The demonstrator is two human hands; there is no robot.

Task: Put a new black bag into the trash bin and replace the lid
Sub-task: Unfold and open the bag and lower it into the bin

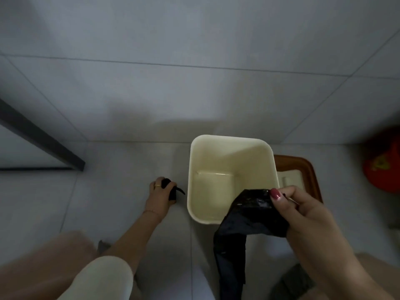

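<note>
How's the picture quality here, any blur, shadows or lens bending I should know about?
Head view: dim, soft light; a broad shadow lies on the wall just above the trash bin. The wide lens bends the tile lines near the edges. The bottom corners and the red object at the right edge are smeared. The right hand and its black bag are fairly sharp, with small glints on the plastic.

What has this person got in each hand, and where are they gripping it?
The right hand pinches the black bag at its upper edge, the rest hanging down. The left hand closes around a small black bundle, low by the floor.
</note>
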